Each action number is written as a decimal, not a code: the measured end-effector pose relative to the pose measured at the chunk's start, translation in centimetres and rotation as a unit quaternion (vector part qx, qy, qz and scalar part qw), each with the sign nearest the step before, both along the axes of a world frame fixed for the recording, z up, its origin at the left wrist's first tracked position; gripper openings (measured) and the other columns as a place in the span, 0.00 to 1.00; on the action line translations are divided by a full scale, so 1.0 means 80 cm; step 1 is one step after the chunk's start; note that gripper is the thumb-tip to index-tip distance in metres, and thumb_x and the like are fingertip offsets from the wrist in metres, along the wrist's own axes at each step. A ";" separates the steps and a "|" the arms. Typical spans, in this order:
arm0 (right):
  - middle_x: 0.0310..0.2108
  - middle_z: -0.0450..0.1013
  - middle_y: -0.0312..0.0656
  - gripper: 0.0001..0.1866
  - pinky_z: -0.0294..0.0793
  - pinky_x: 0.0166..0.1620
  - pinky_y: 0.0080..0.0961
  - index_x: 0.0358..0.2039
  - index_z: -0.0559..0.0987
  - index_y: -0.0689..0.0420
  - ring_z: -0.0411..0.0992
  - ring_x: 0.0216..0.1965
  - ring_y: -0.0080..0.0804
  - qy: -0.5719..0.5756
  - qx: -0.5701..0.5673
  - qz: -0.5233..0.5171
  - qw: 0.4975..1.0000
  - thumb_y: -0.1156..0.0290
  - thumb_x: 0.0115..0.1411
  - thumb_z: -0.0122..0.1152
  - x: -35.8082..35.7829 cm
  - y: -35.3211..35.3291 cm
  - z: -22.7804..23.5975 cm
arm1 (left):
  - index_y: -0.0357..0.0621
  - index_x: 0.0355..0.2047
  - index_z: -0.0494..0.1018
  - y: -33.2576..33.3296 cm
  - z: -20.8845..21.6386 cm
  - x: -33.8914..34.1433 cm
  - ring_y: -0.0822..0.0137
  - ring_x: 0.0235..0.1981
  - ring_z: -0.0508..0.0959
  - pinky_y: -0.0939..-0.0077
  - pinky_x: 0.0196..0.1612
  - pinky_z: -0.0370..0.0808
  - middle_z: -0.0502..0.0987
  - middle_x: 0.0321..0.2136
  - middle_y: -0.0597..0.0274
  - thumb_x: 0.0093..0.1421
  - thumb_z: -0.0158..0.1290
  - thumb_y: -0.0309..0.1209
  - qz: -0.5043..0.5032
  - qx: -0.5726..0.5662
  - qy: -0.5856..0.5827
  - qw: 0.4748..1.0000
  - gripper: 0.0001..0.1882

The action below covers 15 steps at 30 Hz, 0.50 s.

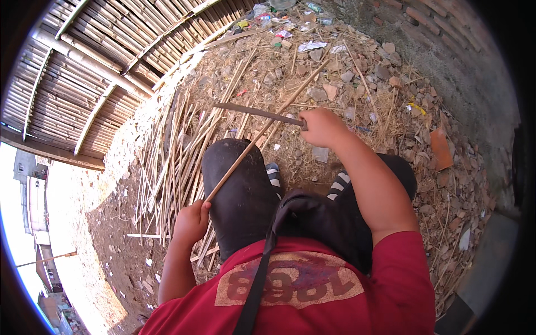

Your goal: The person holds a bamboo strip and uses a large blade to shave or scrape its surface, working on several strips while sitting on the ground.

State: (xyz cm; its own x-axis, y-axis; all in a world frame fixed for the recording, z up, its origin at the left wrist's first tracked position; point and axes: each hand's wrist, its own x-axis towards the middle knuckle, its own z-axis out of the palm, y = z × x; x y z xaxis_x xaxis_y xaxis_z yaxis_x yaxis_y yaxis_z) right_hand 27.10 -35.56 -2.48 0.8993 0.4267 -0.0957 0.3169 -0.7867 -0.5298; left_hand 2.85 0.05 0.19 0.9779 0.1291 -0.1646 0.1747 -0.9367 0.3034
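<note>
My left hand (pixel 191 222) is closed round the near end of a long, thin bamboo stick (pixel 240 162). The stick slants up and away to the right, passing over my left knee. In my right hand (pixel 324 127) is the handle of a long, dark, slightly curved blade (pixel 251 111), a machete or similar knife. Its blade points left and crosses the stick beyond my knees; whether its edge touches the stick I cannot tell. A pile of split bamboo strips (pixel 178 162) lies on the ground beside my left leg.
A bamboo-slat structure (pixel 100 72) stands at the far left, and a brick wall (pixel 446 61) runs along the right. Stones, straw and litter (pixel 312 46) cover the ground ahead. An orange brick piece (pixel 441 149) lies at the right. My striped footwear (pixel 338 185) shows between my knees.
</note>
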 end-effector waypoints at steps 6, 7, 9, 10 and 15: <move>0.36 0.79 0.54 0.22 0.78 0.44 0.43 0.45 0.82 0.59 0.79 0.40 0.52 0.023 -0.003 -0.042 0.999 0.65 0.49 0.65 0.017 -0.030 -0.038 | 0.37 0.28 0.73 0.002 -0.004 0.017 0.34 0.27 0.76 0.43 0.31 0.70 0.75 0.21 0.38 0.72 0.45 0.41 -0.020 0.000 -0.011 1.000 0.21; 0.37 0.79 0.54 0.22 0.78 0.44 0.42 0.45 0.82 0.59 0.79 0.41 0.52 0.029 -0.002 -0.046 0.999 0.65 0.49 0.65 0.018 -0.029 -0.032 | 0.37 0.28 0.73 0.006 -0.001 0.014 0.34 0.27 0.76 0.43 0.31 0.71 0.75 0.21 0.38 0.72 0.45 0.41 -0.017 -0.003 0.001 1.000 0.21; 0.38 0.79 0.54 0.23 0.78 0.46 0.42 0.46 0.82 0.59 0.79 0.42 0.52 0.056 -0.002 -0.049 0.997 0.65 0.49 0.66 -0.002 -0.008 0.018 | 0.37 0.28 0.72 0.005 -0.002 0.004 0.34 0.27 0.76 0.43 0.31 0.70 0.75 0.21 0.38 0.72 0.46 0.41 0.001 -0.002 -0.012 1.000 0.21; 0.39 0.79 0.55 0.23 0.78 0.46 0.42 0.47 0.82 0.59 0.79 0.43 0.51 0.038 -0.030 -0.012 0.999 0.65 0.49 0.66 -0.011 0.005 0.028 | 0.37 0.27 0.72 0.008 -0.003 -0.001 0.34 0.27 0.76 0.43 0.31 0.70 0.75 0.20 0.38 0.72 0.46 0.41 0.001 0.006 -0.020 1.000 0.21; 0.35 0.80 0.51 0.15 0.78 0.43 0.46 0.38 0.83 0.56 0.79 0.39 0.53 0.046 0.031 -0.062 0.997 0.65 0.51 0.64 0.019 -0.024 -0.034 | 0.37 0.26 0.71 0.000 -0.005 0.008 0.33 0.25 0.75 0.42 0.28 0.69 0.74 0.20 0.38 0.71 0.48 0.41 -0.019 0.005 -0.041 0.999 0.20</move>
